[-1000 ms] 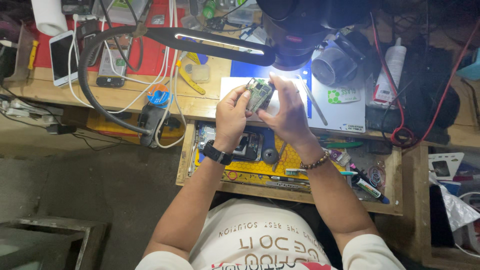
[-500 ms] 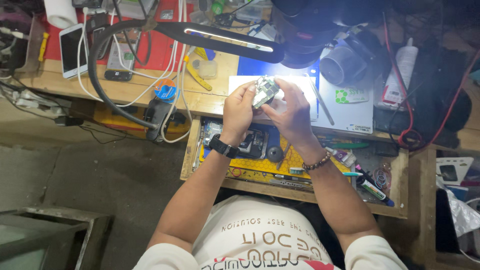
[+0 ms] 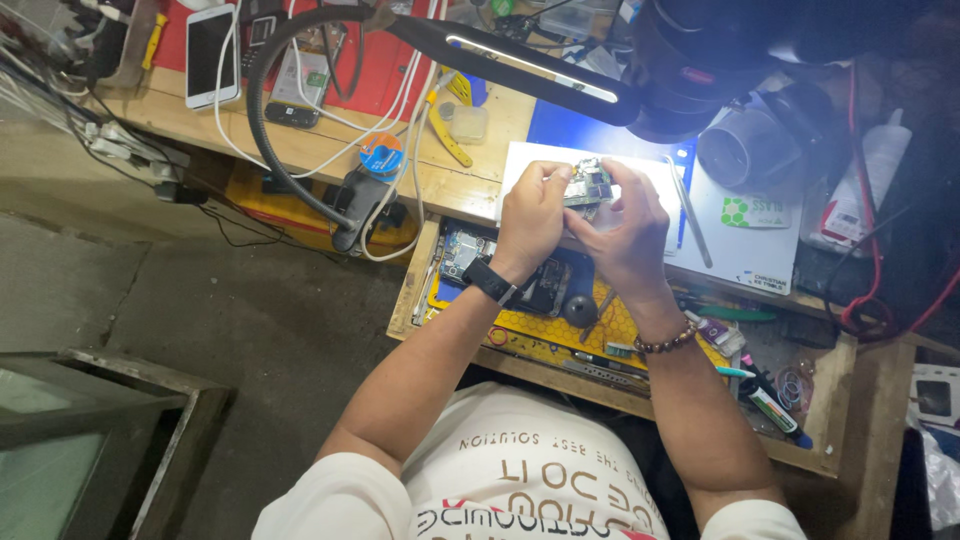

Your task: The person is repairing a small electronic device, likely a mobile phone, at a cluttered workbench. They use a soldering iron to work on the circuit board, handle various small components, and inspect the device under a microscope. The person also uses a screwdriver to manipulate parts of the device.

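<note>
Both of my hands meet over the workbench and hold a small opened phone (image 3: 587, 185) with its circuit board showing. My left hand (image 3: 530, 215), with a black watch on the wrist, grips its left side. My right hand (image 3: 625, 230), with a beaded bracelet, wraps the right side, fingers on top. The phone hovers over a white mat (image 3: 520, 165) lit by a black desk lamp bar (image 3: 520, 58). Below my hands an open wooden drawer (image 3: 420, 290) holds a yellow mat with phone parts.
A white smartphone (image 3: 211, 52) lies on a red mat at the far left among white and black cables. Metal tweezers (image 3: 690, 215) lie right of the white mat. A microscope head (image 3: 700, 60) and a white bottle (image 3: 880, 160) stand at the back right. Pens and tools fill the drawer's right end.
The view has shifted slightly, so the bench sits a little further right and lower. My hands stay closed on the phone, which looks turned a bit flatter toward the mat.
</note>
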